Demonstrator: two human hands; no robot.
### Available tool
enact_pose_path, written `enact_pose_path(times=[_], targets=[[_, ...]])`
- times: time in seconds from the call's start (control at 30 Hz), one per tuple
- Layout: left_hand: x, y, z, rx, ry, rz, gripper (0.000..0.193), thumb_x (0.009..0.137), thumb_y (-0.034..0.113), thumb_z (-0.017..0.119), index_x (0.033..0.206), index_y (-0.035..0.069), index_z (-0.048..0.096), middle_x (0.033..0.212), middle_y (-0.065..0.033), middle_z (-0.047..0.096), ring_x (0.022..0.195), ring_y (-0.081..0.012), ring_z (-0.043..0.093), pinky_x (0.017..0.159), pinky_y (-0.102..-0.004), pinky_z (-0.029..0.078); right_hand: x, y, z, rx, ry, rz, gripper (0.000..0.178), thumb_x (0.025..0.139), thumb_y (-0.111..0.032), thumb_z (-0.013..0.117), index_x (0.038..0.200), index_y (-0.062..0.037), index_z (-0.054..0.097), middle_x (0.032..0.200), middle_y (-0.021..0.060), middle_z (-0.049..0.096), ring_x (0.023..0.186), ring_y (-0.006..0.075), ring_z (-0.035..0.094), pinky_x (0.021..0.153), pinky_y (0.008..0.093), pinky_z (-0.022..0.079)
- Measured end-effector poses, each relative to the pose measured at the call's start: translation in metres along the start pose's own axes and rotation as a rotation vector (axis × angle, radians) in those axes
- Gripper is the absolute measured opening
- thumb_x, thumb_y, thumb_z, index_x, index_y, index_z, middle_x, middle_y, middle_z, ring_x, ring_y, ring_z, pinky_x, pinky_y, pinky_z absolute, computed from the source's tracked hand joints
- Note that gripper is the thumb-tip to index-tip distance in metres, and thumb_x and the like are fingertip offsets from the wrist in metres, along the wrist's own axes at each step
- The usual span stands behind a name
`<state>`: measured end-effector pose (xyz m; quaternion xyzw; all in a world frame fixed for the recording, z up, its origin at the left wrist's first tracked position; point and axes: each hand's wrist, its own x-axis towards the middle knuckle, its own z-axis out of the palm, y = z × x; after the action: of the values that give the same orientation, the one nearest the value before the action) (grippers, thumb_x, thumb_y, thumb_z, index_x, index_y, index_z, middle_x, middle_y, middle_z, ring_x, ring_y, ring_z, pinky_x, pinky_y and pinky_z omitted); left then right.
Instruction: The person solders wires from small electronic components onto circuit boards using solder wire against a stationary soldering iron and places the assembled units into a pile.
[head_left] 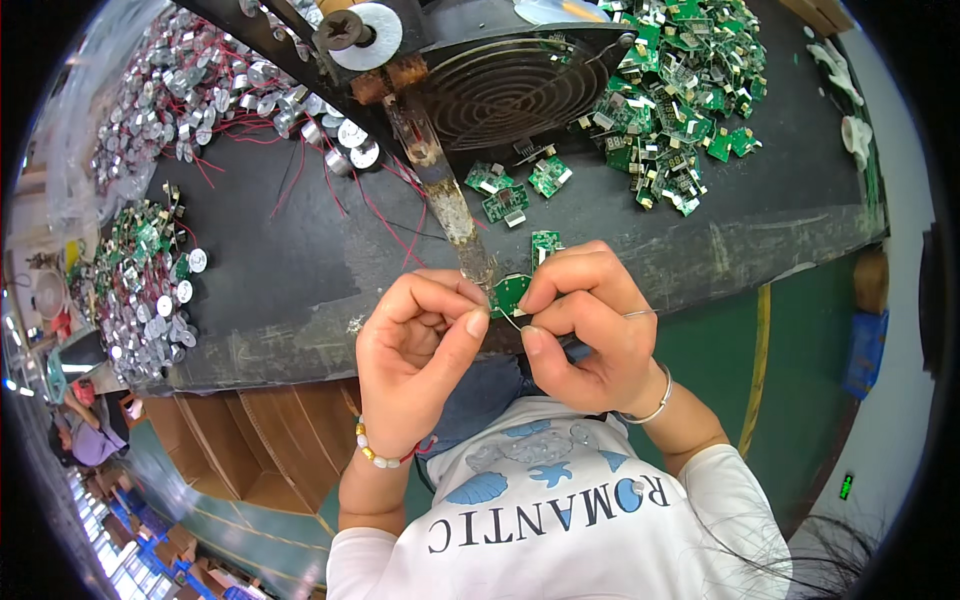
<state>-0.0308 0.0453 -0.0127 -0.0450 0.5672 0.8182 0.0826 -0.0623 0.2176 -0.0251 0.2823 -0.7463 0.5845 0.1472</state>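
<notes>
A small green circuit board (511, 291) is between my two hands at the table's front edge, just beneath the tip of a crusty, fixed soldering iron (452, 212). My right hand (597, 330) pinches at the board's right side, its fingers curled. My left hand (415, 345) is closed, thumb and index fingertip together by the board's left edge; what they grip is hidden. A thin pale wire (509, 319) crosses below the board toward my right thumb. Just beyond my right fingers lies another green board (545, 243).
Behind the iron stands a black fan (510, 90) with a round grille. A large heap of green boards (670, 120) lies far right. Round silver parts with red wires (230, 80) are piled far left, wired boards (150, 290) nearer left. Cardboard boxes (250, 445) stand below.
</notes>
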Motion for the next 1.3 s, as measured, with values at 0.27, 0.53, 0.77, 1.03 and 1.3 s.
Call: enact_pose_path(times=[0.27,0.53,0.77,1.03,1.3], targets=[[-0.001,-0.01,0.011,0.234,0.133,0.256,0.011,0.087,-0.007,0.059,0.094,-0.001,0.053,0.105,-0.0102,0.056,0.084,-0.0081,0.052,0.072,-0.0213,0.044,0.0,0.001,0.002,-0.033,-0.015,-0.034,0.01,0.072,-0.001,0.066,0.072,-0.0031,0.057,0.09,0.009,0.059,0.078,0.0219,0.055,0.07,0.0336,0.046],[0.001,-0.016,0.015,0.291,0.173,0.404,0.011,0.087,-0.005,0.06,0.092,0.0,0.052,0.103,-0.0108,0.058,0.08,-0.0069,0.049,0.067,-0.0199,0.041,0.005,-0.003,0.005,-0.09,0.033,-0.078,0.011,0.072,-0.001,0.068,0.072,-0.0036,0.057,0.089,0.0087,0.059,0.076,0.0217,0.054,0.068,0.0331,0.046],[-0.003,-0.021,0.011,0.327,0.191,0.375,0.011,0.086,-0.005,0.061,0.09,0.001,0.053,0.1,-0.0088,0.059,0.072,-0.0038,0.046,0.061,-0.0176,0.037,-0.002,-0.006,0.006,-0.056,0.041,-0.018,0.016,0.066,0.002,0.07,0.07,-0.0051,0.056,0.089,0.0075,0.059,0.071,0.0236,0.055,0.061,0.0321,0.046],[0.004,0.029,-0.057,0.77,0.535,0.448,0.007,0.086,-0.002,0.062,0.085,0.003,0.057,0.093,-0.0073,0.063,0.074,-0.0075,0.054,0.063,-0.0199,0.044,-0.037,0.003,-0.011,0.096,0.055,0.171,0.007,0.08,-0.001,0.057,0.086,-0.0038,0.054,0.092,0.0126,0.063,0.066,0.0198,0.055,0.062,0.0329,0.046],[0.042,0.072,-0.087,1.451,0.202,0.515,0.026,0.088,0.008,0.059,0.113,0.004,0.061,0.117,-0.0129,0.058,0.105,-0.0291,0.057,0.09,-0.0384,0.046,-0.054,-0.004,-0.018,-0.088,-0.015,0.052,0.015,0.073,0.0,0.064,0.085,-0.0063,0.057,0.086,0.0078,0.063,0.059,0.0166,0.048,0.06,0.0296,0.04]])
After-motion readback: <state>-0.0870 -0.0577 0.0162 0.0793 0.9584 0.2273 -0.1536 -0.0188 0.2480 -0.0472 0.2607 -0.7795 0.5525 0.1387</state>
